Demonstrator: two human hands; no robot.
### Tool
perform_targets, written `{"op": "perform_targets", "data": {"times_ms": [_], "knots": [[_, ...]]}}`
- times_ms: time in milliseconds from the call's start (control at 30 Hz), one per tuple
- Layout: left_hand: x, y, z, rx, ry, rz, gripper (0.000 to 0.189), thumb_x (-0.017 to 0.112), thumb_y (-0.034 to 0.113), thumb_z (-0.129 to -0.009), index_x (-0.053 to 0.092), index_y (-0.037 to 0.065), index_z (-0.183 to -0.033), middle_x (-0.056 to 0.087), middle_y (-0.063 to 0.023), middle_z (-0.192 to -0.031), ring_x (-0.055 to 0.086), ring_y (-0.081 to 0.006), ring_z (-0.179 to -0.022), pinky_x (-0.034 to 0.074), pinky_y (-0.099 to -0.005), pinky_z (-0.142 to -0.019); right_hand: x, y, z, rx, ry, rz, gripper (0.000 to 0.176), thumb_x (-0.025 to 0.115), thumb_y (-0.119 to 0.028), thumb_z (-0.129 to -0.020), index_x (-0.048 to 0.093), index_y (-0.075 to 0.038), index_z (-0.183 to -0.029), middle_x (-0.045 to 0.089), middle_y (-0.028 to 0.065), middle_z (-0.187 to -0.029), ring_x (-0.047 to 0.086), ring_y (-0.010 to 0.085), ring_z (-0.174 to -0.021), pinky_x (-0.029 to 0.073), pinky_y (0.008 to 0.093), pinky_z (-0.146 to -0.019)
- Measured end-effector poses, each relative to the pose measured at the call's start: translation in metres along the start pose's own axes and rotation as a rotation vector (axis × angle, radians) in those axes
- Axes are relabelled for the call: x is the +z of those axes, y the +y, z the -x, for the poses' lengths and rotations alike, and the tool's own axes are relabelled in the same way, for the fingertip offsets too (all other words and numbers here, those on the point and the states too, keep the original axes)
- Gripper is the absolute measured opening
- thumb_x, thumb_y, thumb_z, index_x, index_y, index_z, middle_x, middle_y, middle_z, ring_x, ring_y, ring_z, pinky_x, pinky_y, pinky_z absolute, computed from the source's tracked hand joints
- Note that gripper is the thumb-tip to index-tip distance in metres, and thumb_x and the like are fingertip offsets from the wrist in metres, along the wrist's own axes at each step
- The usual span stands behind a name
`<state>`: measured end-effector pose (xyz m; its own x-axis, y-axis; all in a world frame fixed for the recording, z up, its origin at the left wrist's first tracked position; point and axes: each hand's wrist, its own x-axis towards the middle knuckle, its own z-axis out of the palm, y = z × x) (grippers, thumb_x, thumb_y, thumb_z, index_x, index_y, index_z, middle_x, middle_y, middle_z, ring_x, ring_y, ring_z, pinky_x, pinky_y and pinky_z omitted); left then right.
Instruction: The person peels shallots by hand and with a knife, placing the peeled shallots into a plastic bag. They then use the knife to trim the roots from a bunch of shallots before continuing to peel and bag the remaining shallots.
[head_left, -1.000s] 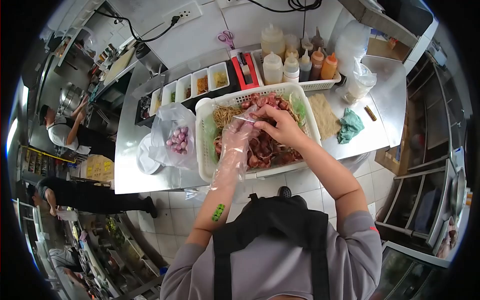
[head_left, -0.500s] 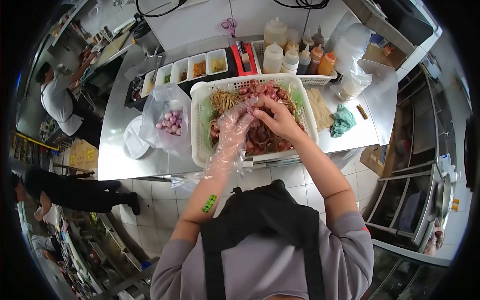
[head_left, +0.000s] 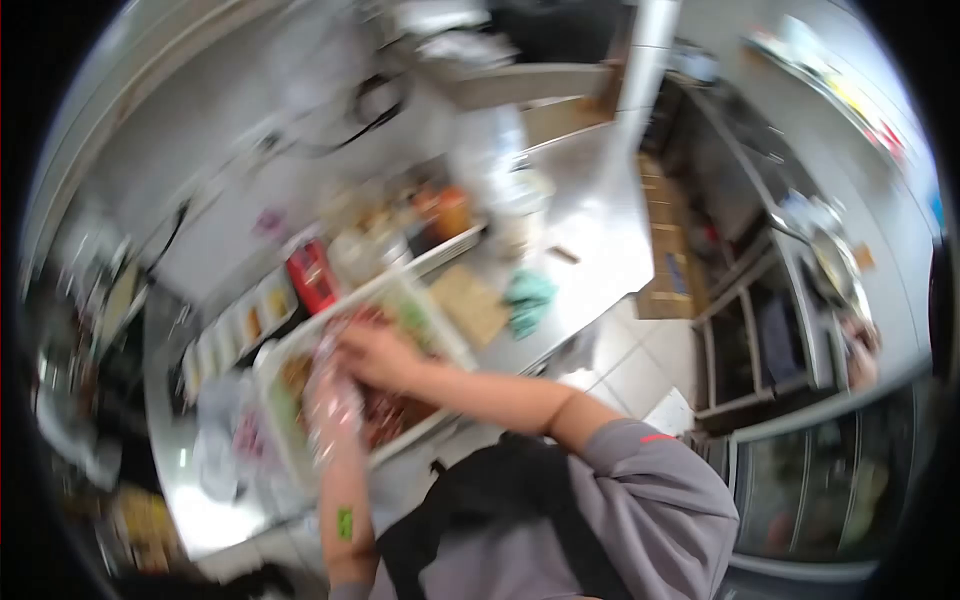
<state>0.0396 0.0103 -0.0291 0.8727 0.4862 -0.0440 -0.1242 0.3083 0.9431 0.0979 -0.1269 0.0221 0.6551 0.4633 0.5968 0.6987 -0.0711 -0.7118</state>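
My left hand (head_left: 332, 362), in a clear plastic glove, is over a white basket (head_left: 284, 428). My bare right hand (head_left: 375, 352) meets it there, fingers curled in against the gloved fingertips. Motion blur and the right hand hide the left fingers, and whatever lies between the hands cannot be made out. Below them the basket holds reddish shallots (head_left: 385, 420), with green netting or plastic (head_left: 405, 308) along its side. Left of the basket, a clear plastic bag (head_left: 218, 405) contains purple-pink shallots (head_left: 250, 432).
Behind the basket stand white ingredient tubs (head_left: 240, 325), a red holder (head_left: 312, 275) and a crate of sauce bottles (head_left: 445, 215). A brown cloth (head_left: 468, 303) and a green cloth (head_left: 530, 300) lie to its right. Metal shelving (head_left: 765, 330) is farther right.
My view has swung right and tilted, so the basket and both hands now appear lower left and blurred. The hands remain together over the basket. Co-workers at the left are no longer clearly visible.
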Motion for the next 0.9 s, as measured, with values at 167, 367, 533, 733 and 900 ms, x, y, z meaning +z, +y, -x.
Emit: {"op": "perform_targets", "data": {"times_ms": [167, 367, 533, 733, 900], "knots": [[-0.006, -0.003, -0.018, 0.024, -0.194, 0.007, 0.026, 0.047, 0.013, -0.092, 0.058, -0.002, -0.11, 0.059, -0.0103, -0.102, 0.056, -0.0201, -0.095, 0.043, -0.0305, -0.085, 0.0, 0.02, 0.005, -0.018, 0.033, -0.065, 0.025, 0.059, -0.018, -0.084, 0.051, -0.006, -0.105, 0.06, 0.0162, -0.09, 0.059, 0.0372, -0.083, 0.048, 0.0435, -0.073], [0.057, 0.045, 0.033, 0.124, -0.054, -0.339, 0.041, 0.039, 0.03, -0.098, 0.052, 0.0, -0.123, 0.054, -0.0106, -0.112, 0.051, -0.0181, -0.103, 0.038, -0.0293, -0.092, -0.01, 0.023, 0.006, -0.097, -0.029, -0.104, 0.032, 0.059, -0.011, -0.082, 0.051, -0.009, -0.112, 0.06, 0.0158, -0.094, 0.059, 0.0375, -0.086, 0.048, 0.044, -0.075], [0.071, 0.066, 0.056, -0.068, 0.037, -0.388, 0.044, 0.038, 0.033, -0.098, 0.05, 0.001, -0.126, 0.052, -0.0107, -0.117, 0.05, -0.0188, -0.105, 0.037, -0.0309, -0.094, -0.006, 0.028, 0.001, -0.129, -0.031, -0.102, 0.026, 0.059, -0.01, -0.08, 0.057, -0.009, -0.106, 0.062, 0.0144, -0.093, 0.06, 0.0347, -0.089, 0.048, 0.042, -0.077], [0.028, 0.022, 0.011, 0.112, -0.114, -0.634, 0.045, 0.046, 0.032, -0.095, 0.051, 0.001, -0.127, 0.054, -0.009, -0.122, 0.049, -0.019, -0.11, 0.035, -0.0295, -0.097, 0.001, 0.041, 0.0, -0.039, -0.047, 0.002, 0.019, 0.061, -0.016, -0.081, 0.058, -0.009, -0.099, 0.06, 0.0144, -0.092, 0.058, 0.0338, -0.088, 0.047, 0.0412, -0.076], [0.059, 0.055, 0.036, 0.039, -0.016, -0.641, 0.038, 0.048, 0.026, -0.096, 0.055, -0.001, -0.122, 0.057, -0.0064, -0.114, 0.052, -0.0142, -0.101, 0.039, -0.0262, -0.091, -0.003, 0.056, -0.008, -0.11, -0.137, -0.119, 0.016, 0.061, -0.013, -0.084, 0.059, -0.004, -0.096, 0.062, 0.0132, -0.091, 0.06, 0.03, -0.086, 0.047, 0.037, -0.078]]}}
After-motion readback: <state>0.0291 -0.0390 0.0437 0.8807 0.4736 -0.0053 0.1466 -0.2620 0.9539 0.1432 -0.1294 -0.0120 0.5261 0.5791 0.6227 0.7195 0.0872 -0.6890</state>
